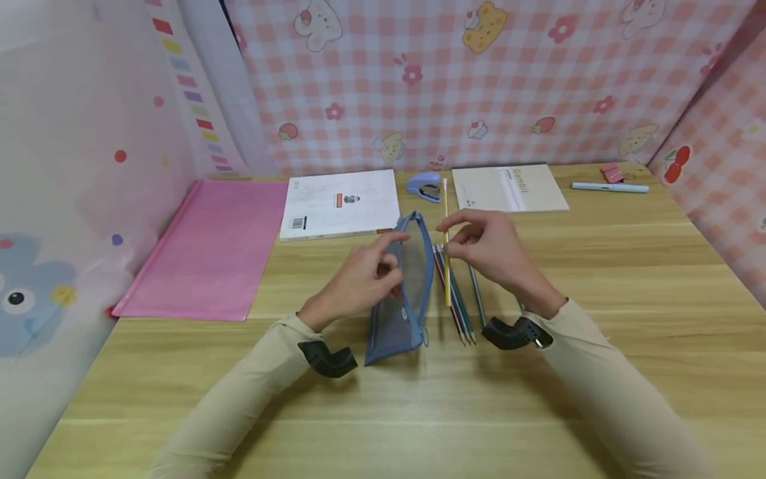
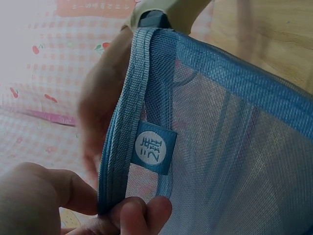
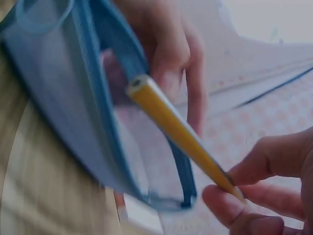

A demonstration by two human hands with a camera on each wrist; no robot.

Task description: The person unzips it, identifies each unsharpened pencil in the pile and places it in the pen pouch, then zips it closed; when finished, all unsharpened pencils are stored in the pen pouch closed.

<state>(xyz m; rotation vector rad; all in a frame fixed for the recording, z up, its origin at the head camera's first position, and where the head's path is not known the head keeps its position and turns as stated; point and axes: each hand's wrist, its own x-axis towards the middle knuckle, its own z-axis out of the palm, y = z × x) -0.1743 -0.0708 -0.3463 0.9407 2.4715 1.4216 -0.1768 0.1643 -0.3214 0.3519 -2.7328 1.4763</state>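
Blue mesh pencil case (image 1: pixel 402 293) mid-desk, stood on edge, mouth open; left hand (image 1: pixel 362 279) pinches its rim. Right hand (image 1: pixel 487 249) just beside it, fingers pinching a yellow pencil (image 1: pixel 446 266). More pencils (image 1: pixel 463 313) lie on the wooden desk (image 1: pixel 628 319) under that hand. Toward the back edge: white book (image 1: pixel 341 203), blue stapler (image 1: pixel 423 185), notebook (image 1: pixel 509 188). Pink folder (image 1: pixel 209 246) at left edge.

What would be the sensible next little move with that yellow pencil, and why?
Probably slide the yellow pencil forward into the blue mesh pouch. The right hand pinches its end, its other end already points at the mouth, and the left hand holds the pouch's edge open.
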